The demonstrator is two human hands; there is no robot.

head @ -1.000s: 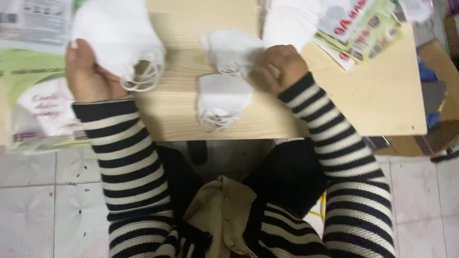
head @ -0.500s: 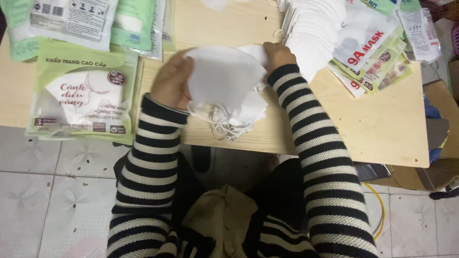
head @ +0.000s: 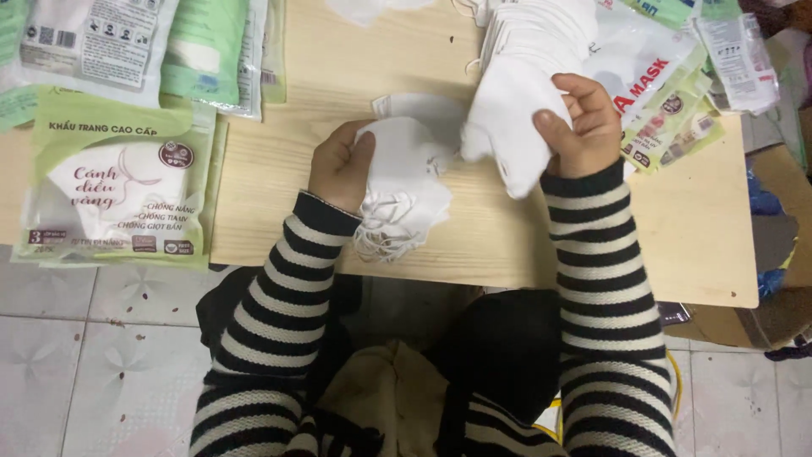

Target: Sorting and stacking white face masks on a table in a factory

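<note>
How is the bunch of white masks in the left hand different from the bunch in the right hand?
The left hand presses its masks low on the wooden table, while the right hand lifts its masks above it. The left bunch shows tangled ear loops at its near edge; the right bunch hangs to a point, hardly any loops showing. Both are plain white.
</note>
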